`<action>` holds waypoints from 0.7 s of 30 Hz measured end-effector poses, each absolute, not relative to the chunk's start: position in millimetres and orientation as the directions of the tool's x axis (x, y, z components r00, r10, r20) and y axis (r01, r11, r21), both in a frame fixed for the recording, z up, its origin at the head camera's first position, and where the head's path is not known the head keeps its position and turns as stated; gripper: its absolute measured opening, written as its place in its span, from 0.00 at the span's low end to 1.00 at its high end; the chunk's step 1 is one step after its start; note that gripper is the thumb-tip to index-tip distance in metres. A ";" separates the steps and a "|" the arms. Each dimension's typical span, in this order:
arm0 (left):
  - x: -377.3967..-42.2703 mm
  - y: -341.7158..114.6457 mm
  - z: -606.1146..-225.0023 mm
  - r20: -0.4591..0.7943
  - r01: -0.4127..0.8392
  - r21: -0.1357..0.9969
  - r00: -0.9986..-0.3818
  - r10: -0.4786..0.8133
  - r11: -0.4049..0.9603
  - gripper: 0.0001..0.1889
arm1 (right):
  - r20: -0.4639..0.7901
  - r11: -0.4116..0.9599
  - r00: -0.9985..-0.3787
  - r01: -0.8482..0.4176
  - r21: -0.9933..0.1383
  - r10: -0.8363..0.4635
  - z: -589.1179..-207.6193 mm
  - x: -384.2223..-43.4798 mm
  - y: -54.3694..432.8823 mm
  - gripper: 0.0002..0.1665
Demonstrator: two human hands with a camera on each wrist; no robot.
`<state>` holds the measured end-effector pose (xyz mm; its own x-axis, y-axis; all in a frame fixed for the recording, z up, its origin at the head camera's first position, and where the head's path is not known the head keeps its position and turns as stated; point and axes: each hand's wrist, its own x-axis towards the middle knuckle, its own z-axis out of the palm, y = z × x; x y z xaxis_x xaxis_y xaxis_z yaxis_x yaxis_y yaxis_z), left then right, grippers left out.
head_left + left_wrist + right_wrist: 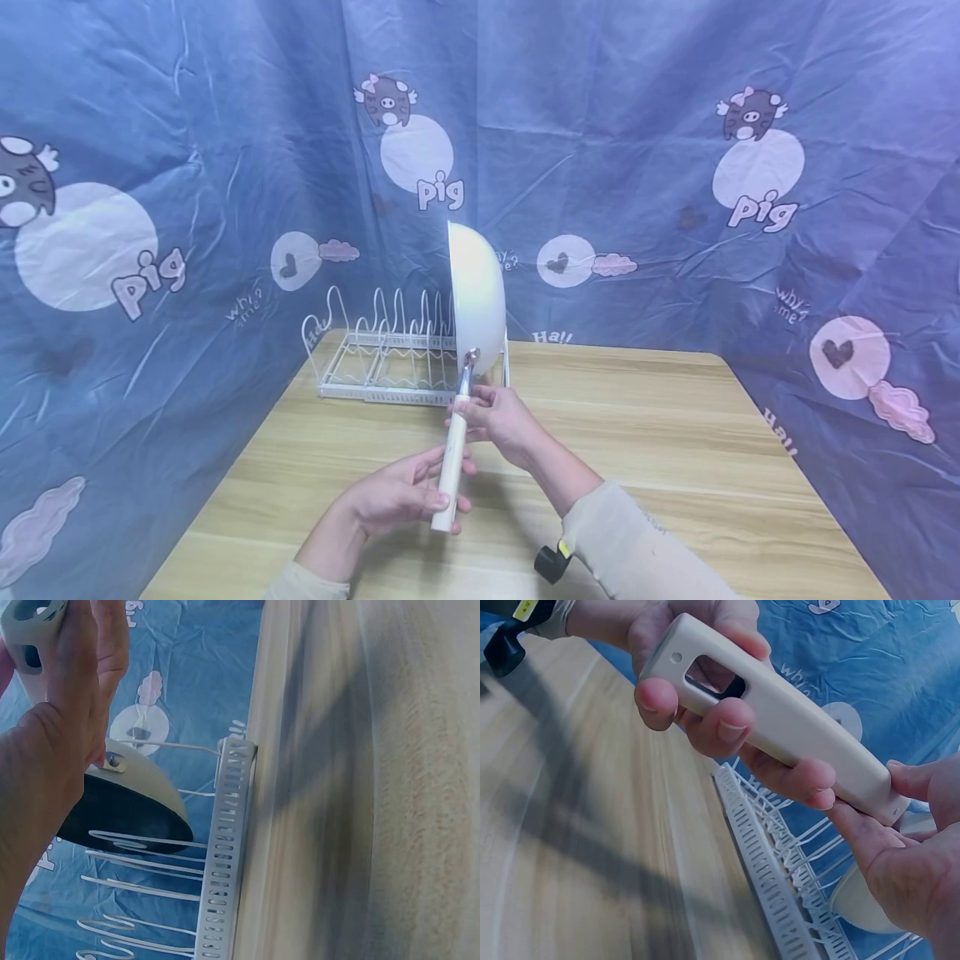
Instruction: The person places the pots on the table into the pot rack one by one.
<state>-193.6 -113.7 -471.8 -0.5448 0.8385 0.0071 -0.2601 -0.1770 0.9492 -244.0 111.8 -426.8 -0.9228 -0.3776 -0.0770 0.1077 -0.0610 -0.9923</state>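
A white frying pan (480, 292) with a dark inside stands on edge at the right part of a white wire rack (390, 396). In the left wrist view, rack wires cross in front of the pan's dark inside (124, 810). Its pale handle (451, 475) slants toward me. My left hand (397, 492) grips the handle's free end, thumb on one side and fingers on the other. Farther up, my right hand (506, 421) pinches the handle close to its metal joint (468, 367). The right wrist view shows the slotted handle end (716, 675) between the left fingers.
The rack stands at the back left of a wood-grain table (637, 433), with several upright wire dividers (397, 317) left of the pan. Blue printed cloth (600, 167) hangs behind and at both sides. A black device (552, 564) sits by my right sleeve.
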 end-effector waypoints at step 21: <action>-194.3 -111.0 -483.5 -0.086 -0.304 0.946 -0.577 0.812 -0.115 0.48 | -0.098 -0.038 -0.918 0.122 -0.992 -0.385 -447.5 -248.7 113.3 0.36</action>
<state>-194.3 -111.0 -483.5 -0.5773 0.8120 -0.0863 -0.3036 -0.1154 0.9458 -248.7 113.3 -447.5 -0.9179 -0.3847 -0.0976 0.1215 -0.0384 -0.9918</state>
